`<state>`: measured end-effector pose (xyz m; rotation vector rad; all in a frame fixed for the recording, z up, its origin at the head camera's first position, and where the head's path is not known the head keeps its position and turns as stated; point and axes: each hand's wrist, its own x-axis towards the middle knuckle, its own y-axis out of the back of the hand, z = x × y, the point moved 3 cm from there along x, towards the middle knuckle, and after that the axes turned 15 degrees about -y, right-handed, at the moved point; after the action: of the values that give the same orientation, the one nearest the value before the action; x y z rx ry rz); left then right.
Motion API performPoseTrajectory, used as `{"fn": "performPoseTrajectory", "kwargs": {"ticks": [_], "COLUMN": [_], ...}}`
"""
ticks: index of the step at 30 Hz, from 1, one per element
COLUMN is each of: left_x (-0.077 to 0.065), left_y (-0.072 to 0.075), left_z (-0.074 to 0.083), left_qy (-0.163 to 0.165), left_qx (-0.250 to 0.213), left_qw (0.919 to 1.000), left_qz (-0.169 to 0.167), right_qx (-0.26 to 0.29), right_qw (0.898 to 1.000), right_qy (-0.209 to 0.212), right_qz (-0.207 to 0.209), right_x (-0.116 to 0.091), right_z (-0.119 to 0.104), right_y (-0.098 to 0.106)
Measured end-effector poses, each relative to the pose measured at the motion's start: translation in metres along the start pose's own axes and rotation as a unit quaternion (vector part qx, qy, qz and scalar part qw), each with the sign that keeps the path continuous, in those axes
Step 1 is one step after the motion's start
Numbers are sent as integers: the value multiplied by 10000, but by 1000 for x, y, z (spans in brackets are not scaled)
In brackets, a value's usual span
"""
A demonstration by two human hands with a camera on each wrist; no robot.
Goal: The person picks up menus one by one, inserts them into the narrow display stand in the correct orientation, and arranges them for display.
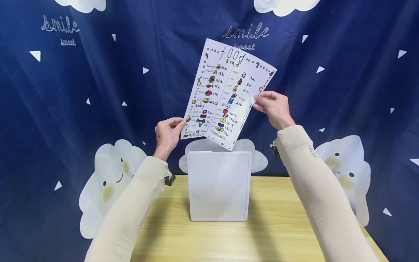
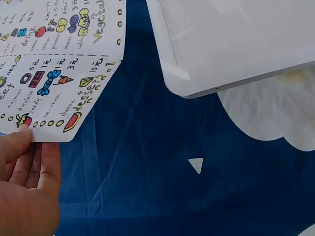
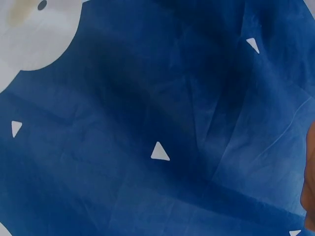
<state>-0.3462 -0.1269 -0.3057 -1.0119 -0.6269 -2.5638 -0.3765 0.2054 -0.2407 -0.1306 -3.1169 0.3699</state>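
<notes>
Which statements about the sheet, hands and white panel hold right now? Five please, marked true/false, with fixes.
1. The left grip pinches the food sheet near its lower left corner. True.
2. The right grip is apart from the sheet. False: it pinches the sheet's right edge.
3. The white panel stands on the wooden table. True.
4. The sheet lies flat on the table. False: it is held up in the air, above the panel in the head view.
5. The "dessert" heading is at the top of the sheet. False: it is near the bottom left; the top reads "food".
6. No part of the sheet shows in the right wrist view. True.
</notes>
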Motion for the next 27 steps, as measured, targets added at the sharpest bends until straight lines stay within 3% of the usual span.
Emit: {"fn": "performPoseTrajectory", "kwargs": {"ticks": [27], "left_x": [-3], "left_y": [-1], "left_z": [3], "left_qy": [47], "left_qx": [55], "left_qw": [10000], "left_qz": [68], "right_qx": [-209], "right_qw": [9997], "right_qy": [64], "right_qz": [130], "right_x": [-3], "right_z": [-2], "right_y": [0]}}
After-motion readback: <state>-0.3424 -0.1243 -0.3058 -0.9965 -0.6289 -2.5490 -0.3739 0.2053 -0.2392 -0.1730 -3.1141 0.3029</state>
